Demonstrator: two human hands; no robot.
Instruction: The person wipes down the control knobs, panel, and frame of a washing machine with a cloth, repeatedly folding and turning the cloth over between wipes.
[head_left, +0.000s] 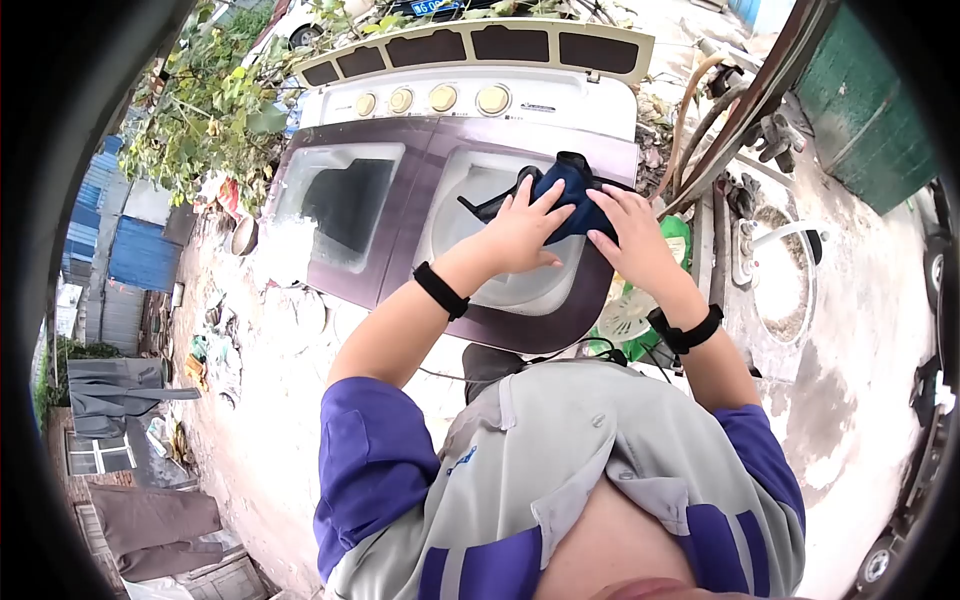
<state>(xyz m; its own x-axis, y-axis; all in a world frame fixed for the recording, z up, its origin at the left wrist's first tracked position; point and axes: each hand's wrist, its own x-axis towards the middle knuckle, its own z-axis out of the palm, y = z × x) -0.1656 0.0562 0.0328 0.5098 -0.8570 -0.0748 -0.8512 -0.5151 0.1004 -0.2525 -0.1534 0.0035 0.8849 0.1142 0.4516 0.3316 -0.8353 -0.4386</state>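
Pale, sunlit concrete [270, 420] spreads around a twin-section washing machine [400, 200], with leafy vines [215, 125] at its upper left side and a green panel [870, 110] off to the right. Clothes hang at the far left: grey trousers [110, 385] and, below them in the view, brown trousers [150, 520].

The machine has a purple top, a white control panel with four cream knobs [442, 97] in a row, and a raised flap [430, 48] with dark rectangular sections along its back. Its left-hand section shows a dark window [345, 205]; the right-hand one shows a pale rounded shape, though whether a clear lid covers it is hard to tell.

Dark blue cloth [572, 200] with black edges lies bunched over that right-hand section, near its back right part. The left hand [525, 228] rests on the cloth's left side, fingers spread; the right hand [632, 232] lies on its right side, fingers also spread. Neither grip is clenched. Both wrists wear black bands [441, 290]. Green-and-white packaging [625, 315] sits just beside the machine's right side, below the right forearm.
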